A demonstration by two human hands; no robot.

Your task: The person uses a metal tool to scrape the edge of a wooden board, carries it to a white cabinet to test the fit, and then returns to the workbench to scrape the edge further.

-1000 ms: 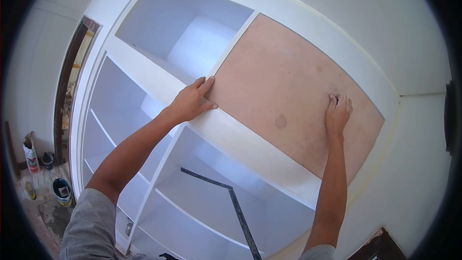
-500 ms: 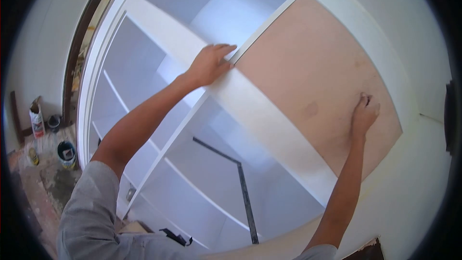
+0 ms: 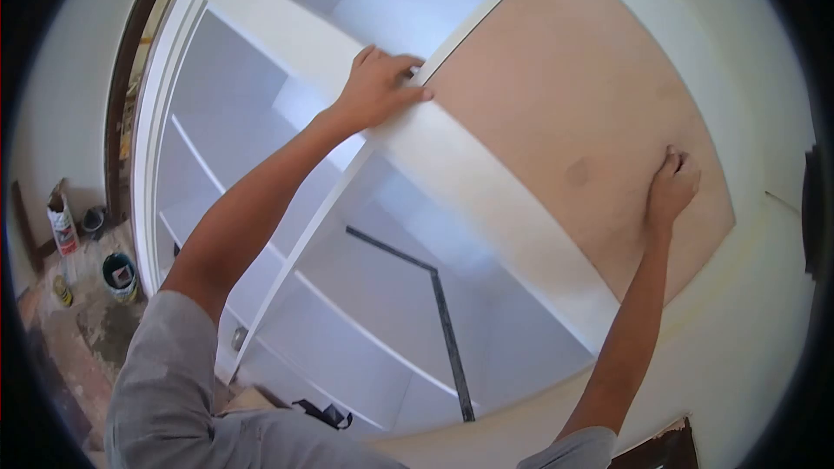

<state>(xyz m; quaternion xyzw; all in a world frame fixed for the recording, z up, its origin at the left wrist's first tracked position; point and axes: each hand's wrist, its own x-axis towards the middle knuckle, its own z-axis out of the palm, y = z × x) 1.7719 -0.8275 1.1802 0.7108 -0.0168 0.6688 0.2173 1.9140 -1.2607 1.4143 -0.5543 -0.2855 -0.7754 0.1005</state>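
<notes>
A brown panel [image 3: 556, 95] fills the upper right opening of a white cabinet frame [image 3: 478, 182]. My left hand [image 3: 380, 87] rests on the frame where the rail meets the upright, at the panel's left corner, with thumb and fingers apart and nothing held. Near the panel's right end, my right hand [image 3: 674, 187] is against its face with the fingers curled in. Whether something small is between those fingers is hidden.
Below the rail are open shelves [image 3: 373, 347] with a dark angled strip [image 3: 445, 321] across them. On the floor at left stand a bucket [image 3: 120, 278], a dark pot [image 3: 94, 222] and a torn bag [image 3: 62, 224]. A doorway frame [image 3: 117, 122] rises behind.
The camera view has shifted slightly. My left hand remains at the frame junction, its fingers now spread more around the upright. My right hand is still curled at the panel's right end.
</notes>
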